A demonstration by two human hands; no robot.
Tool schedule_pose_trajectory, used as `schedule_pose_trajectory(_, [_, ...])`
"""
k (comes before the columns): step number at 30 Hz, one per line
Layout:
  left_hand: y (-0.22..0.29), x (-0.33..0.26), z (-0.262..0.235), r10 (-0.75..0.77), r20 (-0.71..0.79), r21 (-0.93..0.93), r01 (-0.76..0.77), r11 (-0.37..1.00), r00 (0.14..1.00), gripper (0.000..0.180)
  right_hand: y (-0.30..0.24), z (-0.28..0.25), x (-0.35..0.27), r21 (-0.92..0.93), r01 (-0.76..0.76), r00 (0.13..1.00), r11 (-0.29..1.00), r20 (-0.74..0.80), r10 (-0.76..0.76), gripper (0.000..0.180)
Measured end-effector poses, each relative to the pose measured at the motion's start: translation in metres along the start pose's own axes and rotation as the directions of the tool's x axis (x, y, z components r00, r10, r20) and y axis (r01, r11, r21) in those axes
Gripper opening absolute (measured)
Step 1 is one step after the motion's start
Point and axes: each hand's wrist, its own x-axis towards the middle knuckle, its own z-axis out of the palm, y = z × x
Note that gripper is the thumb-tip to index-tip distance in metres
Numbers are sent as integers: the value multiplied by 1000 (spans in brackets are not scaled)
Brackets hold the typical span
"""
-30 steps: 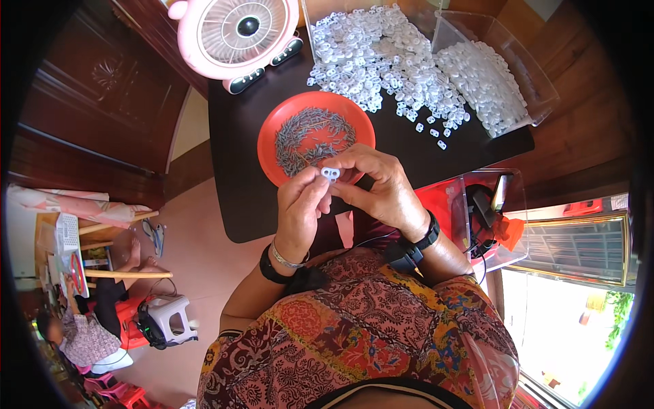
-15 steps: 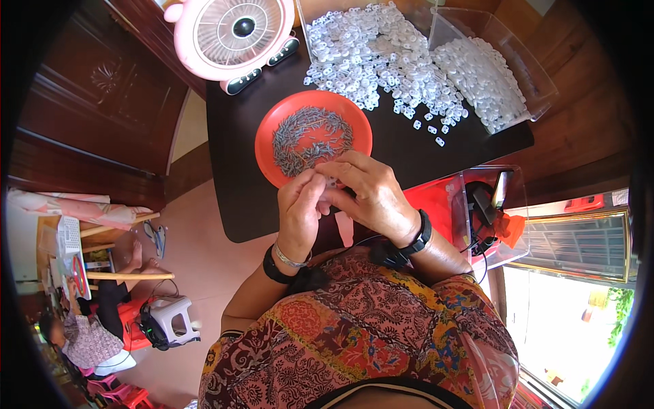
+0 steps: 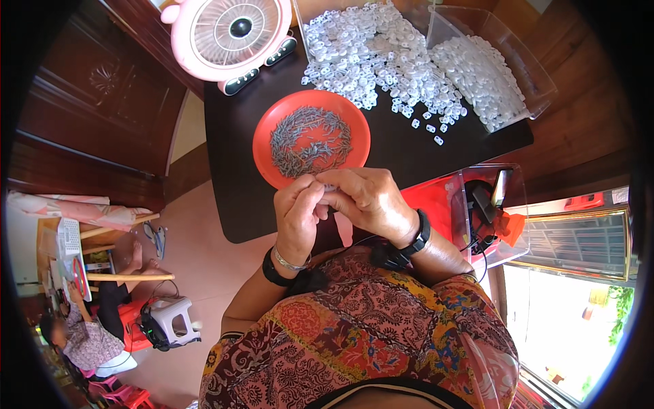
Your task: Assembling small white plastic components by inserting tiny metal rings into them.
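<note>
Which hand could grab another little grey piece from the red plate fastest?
Probably the left hand: its fingertips sit right at the near rim of the round red plastic plate of small grey metal pieces. The right hand is slightly farther.

Single head view, fisheye, looking straight down, close over dark table (image 3: 409, 146); rim bends edges.

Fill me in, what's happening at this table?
A seated person's left hand and right hand pinch a small white plastic piece between the fingertips, just beside a round orange plate of small grey metal parts. Farther back on the dark table lies a loose pile of white plastic pieces.
</note>
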Motion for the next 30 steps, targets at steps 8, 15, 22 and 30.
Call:
schedule_pose_trajectory(8, [-8,-7,-5,-20,-63,31,22,999,998,25,1,5,-4,-133,87,994,987,82,-77,27])
schedule_pose_trajectory(15, [-4,-6,0,24,-94,-4,-25,1000,995,25,-1,3,-1,-61,56,998,997,34,-54,34])
schedule_pose_trajectory(22, [-4,-4,-5,86,-42,108,-81,991,995,29,-1,-1,0,67,-14,999,998,31,12,33])
schedule_pose_trajectory(30, [-3,-7,-2,99,-32,55,-97,994,995,24,0,5,-8,-29,32,999,999,26,-31,29])
